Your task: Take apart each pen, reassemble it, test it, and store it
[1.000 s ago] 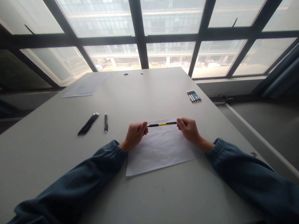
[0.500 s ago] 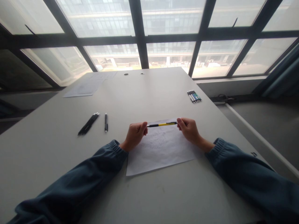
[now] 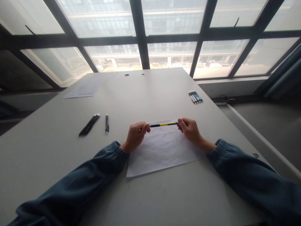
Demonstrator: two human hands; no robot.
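Currently, my left grip (image 3: 137,134) and my right grip (image 3: 190,130) each pinch one end of one yellow-and-black pen (image 3: 164,125), which spans the gap between them above the far part of one sheet of paper (image 3: 169,153) on the desk (image 3: 143,97). To my left lie one lone black pen (image 3: 107,123) and, near it, a bundle of black pens (image 3: 89,125) packed too tightly for me to count. Five pens (image 3: 195,97) lie side by side near the right edge, and some papers (image 3: 82,88), their number unclear, rest at the far left.
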